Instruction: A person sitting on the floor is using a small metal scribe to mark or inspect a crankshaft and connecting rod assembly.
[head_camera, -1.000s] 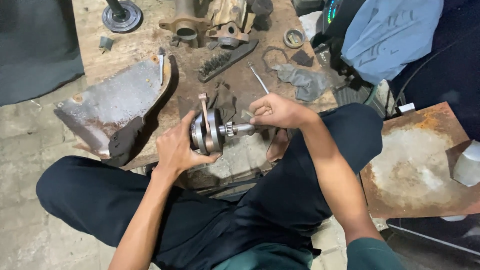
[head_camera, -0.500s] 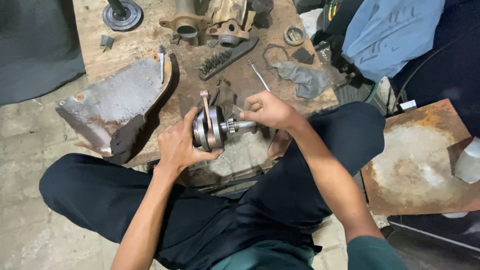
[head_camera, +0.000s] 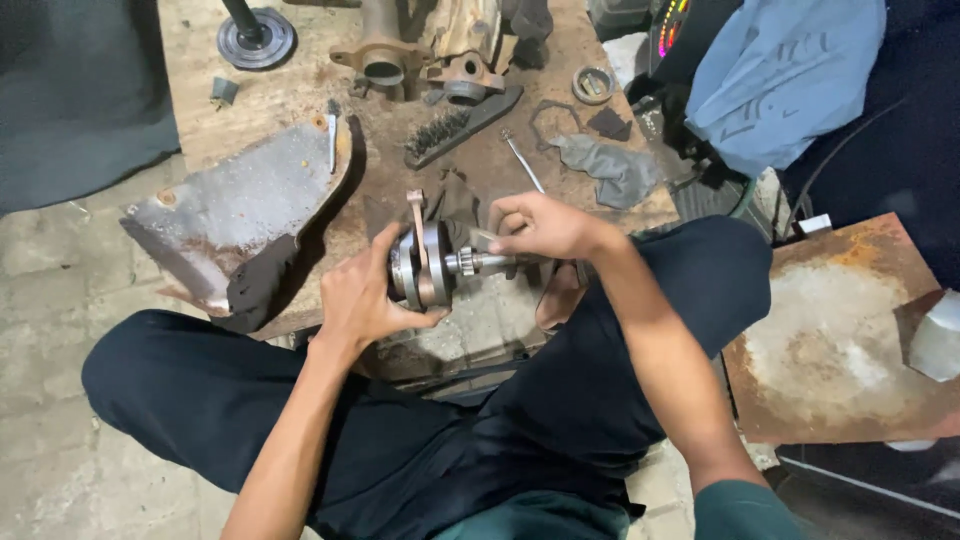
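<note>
I sit cross-legged at a low, rusty work board (head_camera: 280, 100). A metal crankshaft (head_camera: 425, 262) with round flywheel webs and an upright connecting rod is held between both hands. My left hand (head_camera: 362, 295) cups the webs from below and the left. My right hand (head_camera: 540, 226) is closed around the shaft end that sticks out to the right; what its fingers pinch there is hidden.
On the board lie a wire brush (head_camera: 455, 125), a thin metal rod (head_camera: 523, 161), a grey rag (head_camera: 610, 170), a bearing ring (head_camera: 593, 84), cast engine parts (head_camera: 420, 50) and a bent metal sheet (head_camera: 240, 205). A rusty plate (head_camera: 850, 330) is at my right, blue cloth (head_camera: 780, 70) behind.
The crankshaft and both hands stay in almost the same place; my right hand has shifted slightly along the shaft end.
</note>
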